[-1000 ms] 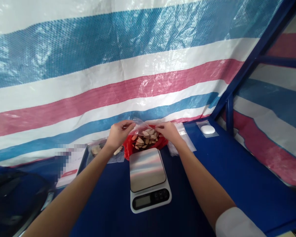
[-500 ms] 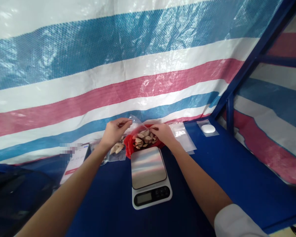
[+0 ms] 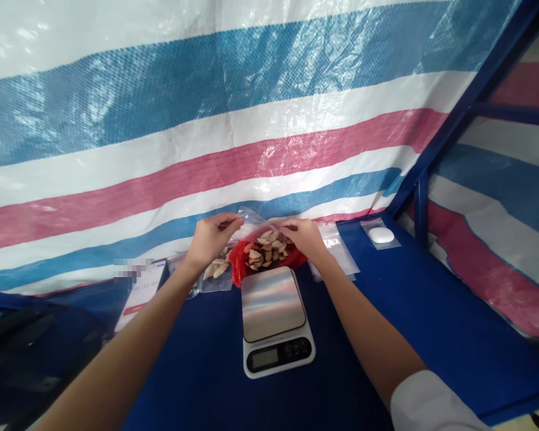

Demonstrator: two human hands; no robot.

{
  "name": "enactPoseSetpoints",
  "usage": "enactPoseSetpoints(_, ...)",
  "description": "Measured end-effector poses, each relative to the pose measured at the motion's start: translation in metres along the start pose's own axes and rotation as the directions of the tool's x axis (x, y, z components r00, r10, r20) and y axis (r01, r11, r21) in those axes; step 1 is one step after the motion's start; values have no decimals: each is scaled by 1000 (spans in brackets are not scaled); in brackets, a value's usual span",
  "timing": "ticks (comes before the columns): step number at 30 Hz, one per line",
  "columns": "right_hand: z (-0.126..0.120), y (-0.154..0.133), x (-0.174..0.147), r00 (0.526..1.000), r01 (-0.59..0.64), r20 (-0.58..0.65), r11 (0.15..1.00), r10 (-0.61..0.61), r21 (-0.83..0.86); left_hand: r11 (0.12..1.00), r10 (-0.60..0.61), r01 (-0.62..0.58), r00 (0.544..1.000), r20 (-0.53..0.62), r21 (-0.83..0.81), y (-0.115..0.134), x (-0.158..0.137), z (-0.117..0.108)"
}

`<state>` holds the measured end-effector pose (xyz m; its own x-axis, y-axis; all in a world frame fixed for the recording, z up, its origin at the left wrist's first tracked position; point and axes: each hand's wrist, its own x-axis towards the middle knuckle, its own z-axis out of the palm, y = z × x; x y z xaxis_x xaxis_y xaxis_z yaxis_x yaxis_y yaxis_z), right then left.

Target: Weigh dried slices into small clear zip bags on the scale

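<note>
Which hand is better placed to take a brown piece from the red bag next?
Probably the right hand: nearer the pieces in the red bag. The left hand is farther off; both seem to pinch clear plastic.

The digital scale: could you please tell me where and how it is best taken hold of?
The digital scale is probably best gripped by the white edges either side of its control panel, coming from the near side. That end lies nearest the camera, while the red plastic bag crowds its far edge and the metal platform covers much of its top.

right sleeve: white, plain | left hand: bare | right hand: bare
</note>
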<state>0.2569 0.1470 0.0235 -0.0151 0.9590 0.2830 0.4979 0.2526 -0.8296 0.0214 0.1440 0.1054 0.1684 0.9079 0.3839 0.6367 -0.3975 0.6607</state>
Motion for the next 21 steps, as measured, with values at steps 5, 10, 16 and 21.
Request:
enactPoseSetpoints(5, -2, 0, 0, 1000, -1, 0, 1000, 1, -27, 1000, -3, 3, 1000, 21, 9, 4, -2, 2)
enactPoseSetpoints(10, 8, 1, -3, 997, 51, 62, 999, -52, 12, 1000, -27, 27, 999, 26, 9, 0, -1, -2)
enactPoseSetpoints(16, 15, -1, -5, 985, -135, 145, 937, 91, 323, 998, -41, 41, 999, -1, -40, -6, 0, -11)
enactPoseSetpoints(21, 13, -8, -7, 938, -329, 263, 813, 224, 480, 999, -42, 43, 999, 26, -24, -5, 0, -9)
